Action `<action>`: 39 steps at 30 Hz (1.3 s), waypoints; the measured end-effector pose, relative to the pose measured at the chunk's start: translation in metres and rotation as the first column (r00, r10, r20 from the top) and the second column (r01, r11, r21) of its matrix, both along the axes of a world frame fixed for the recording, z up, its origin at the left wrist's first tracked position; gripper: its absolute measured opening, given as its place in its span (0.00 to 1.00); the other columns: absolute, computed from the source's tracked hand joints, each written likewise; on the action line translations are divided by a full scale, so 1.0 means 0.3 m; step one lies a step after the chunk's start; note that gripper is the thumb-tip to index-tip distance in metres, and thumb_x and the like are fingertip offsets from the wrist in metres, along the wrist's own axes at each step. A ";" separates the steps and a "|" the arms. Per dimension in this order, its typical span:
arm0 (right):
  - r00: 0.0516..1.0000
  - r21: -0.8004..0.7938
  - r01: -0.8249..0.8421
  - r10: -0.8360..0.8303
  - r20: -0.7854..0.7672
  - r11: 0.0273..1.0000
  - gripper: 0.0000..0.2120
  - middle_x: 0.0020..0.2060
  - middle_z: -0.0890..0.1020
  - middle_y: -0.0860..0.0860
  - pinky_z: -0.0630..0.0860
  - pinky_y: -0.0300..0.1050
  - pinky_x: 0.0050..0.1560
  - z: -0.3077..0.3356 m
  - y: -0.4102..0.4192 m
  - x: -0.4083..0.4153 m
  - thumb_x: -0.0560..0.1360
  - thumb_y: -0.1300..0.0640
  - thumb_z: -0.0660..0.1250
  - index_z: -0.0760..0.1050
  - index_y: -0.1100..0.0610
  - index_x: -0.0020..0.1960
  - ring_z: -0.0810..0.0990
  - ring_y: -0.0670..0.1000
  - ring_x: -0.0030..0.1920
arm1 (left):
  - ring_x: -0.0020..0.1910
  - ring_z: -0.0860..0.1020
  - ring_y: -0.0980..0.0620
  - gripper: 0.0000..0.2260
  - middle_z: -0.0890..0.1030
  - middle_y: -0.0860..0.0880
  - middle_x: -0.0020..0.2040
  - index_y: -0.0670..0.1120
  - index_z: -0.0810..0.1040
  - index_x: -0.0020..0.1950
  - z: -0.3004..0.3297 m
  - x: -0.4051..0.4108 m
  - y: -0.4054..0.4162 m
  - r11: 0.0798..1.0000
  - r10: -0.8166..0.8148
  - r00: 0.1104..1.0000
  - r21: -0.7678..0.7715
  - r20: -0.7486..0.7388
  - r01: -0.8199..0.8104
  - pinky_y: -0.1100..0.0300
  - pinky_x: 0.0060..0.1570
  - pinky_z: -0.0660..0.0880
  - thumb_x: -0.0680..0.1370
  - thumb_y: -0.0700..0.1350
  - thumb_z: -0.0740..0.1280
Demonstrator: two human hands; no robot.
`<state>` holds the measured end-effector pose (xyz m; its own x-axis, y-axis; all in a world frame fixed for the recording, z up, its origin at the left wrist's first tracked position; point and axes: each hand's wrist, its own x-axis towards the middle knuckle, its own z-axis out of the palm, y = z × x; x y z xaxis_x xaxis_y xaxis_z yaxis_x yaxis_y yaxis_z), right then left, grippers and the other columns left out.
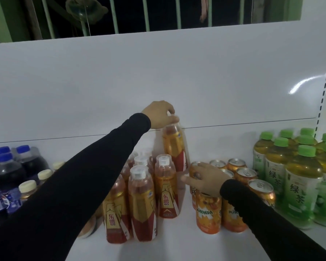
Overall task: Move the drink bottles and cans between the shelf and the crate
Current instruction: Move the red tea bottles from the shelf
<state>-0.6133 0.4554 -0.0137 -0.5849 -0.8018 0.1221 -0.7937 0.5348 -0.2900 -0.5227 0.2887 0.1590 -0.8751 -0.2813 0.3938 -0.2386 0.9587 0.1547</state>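
My left hand (159, 114) grips the cap of a gold-and-red energy drink bottle (174, 146), which stands slightly blurred at the back of the white shelf (177, 243). Several matching bottles (142, 202) stand in a group in front of it. My right hand (207, 178) rests over the tops of orange Mirinda cans (208, 211), fingers spread to the left; whether it holds one I cannot tell. More orange cans (261, 187) stand behind and to the right of that hand. No crate is in view.
Dark soda bottles with blue caps (8, 178) crowd the shelf's left end, with small cream-capped bottles (27, 189) beside them. Green tea bottles with green caps (301, 185) fill the right end. A white back panel (158, 76) rises behind, and a barred window above.
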 end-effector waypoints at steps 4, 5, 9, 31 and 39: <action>0.984 -0.414 0.045 0.030 0.173 0.909 0.28 0.64 0.77 0.51 0.69 0.37 0.58 0.031 0.028 0.024 0.78 0.36 0.61 0.72 0.55 0.69 0.74 0.51 0.66 | 0.55 0.76 0.53 0.17 0.77 0.52 0.56 0.47 0.78 0.66 0.060 0.046 0.031 0.995 -0.034 0.985 0.087 -0.169 0.050 0.62 0.53 0.68 0.81 0.54 0.65; 0.981 -0.479 0.096 -0.001 0.195 0.873 0.33 0.68 0.75 0.52 0.68 0.41 0.63 0.037 0.031 0.026 0.76 0.33 0.61 0.69 0.54 0.73 0.72 0.51 0.68 | 0.51 0.76 0.55 0.15 0.77 0.54 0.53 0.47 0.79 0.65 0.070 0.058 0.038 0.991 -0.044 0.977 0.118 -0.209 0.070 0.62 0.51 0.69 0.82 0.53 0.65; 0.944 -0.617 0.142 0.081 0.319 0.774 0.47 0.73 0.69 0.50 0.67 0.51 0.69 0.074 0.034 0.053 0.65 0.23 0.61 0.60 0.48 0.77 0.69 0.50 0.71 | 0.39 0.74 0.64 0.10 0.76 0.63 0.43 0.49 0.80 0.58 0.093 0.100 0.070 0.971 -0.078 0.946 0.190 -0.314 0.143 0.68 0.39 0.68 0.83 0.51 0.63; 0.223 -0.757 0.245 0.725 0.652 0.606 0.33 0.59 0.82 0.61 0.81 0.59 0.55 -0.013 0.139 0.334 0.60 0.40 0.82 0.82 0.52 0.61 0.81 0.62 0.59 | 0.45 0.82 0.51 0.13 0.84 0.48 0.47 0.46 0.80 0.60 -0.328 0.375 0.216 0.231 0.019 0.840 0.820 -0.542 0.524 0.57 0.43 0.77 0.82 0.53 0.63; 0.235 -0.682 0.244 0.640 0.732 0.690 0.27 0.56 0.84 0.59 0.82 0.57 0.52 -0.055 0.163 0.363 0.68 0.41 0.76 0.81 0.55 0.61 0.84 0.60 0.56 | 0.39 0.83 0.52 0.18 0.85 0.48 0.42 0.44 0.78 0.65 -0.397 0.443 0.240 0.152 0.182 0.827 0.846 -0.532 0.511 0.59 0.36 0.78 0.77 0.50 0.70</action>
<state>-0.5044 0.5043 -0.0302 -0.4483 -0.8859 0.1193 0.2171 -0.2374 -0.9468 -0.3898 0.3607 0.0398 -0.7747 -0.5847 0.2407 0.3291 -0.0479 0.9431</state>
